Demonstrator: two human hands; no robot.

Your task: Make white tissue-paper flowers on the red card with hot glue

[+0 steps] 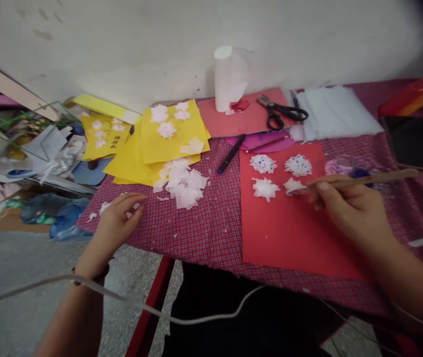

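Observation:
My right hand [352, 208] grips a long light-brown wooden stick [375, 177], its front end at a white paper flower [293, 187]. That flower is on a red sheet [285, 228], partly covered by my fingers and the stick's end, whose shape I cannot make out. Beside it is another plain white flower [266, 189]; two flowers speckled with blue, one at left [263, 163] and one at right [298, 165], sit above. My left hand [116, 218] has its fingers apart and holds nothing, over the table's left edge near small white scraps [104, 207]. A pile of white tissue pieces [185, 183] lies to its right.
Yellow sheets [170, 126] with white flowers lie at the back left. A black marker [231, 154], black scissors [281, 111], a white roll [223, 79] and stacked white tissue [337, 114] are farther right. A pale cable [181, 321] crosses in front of me.

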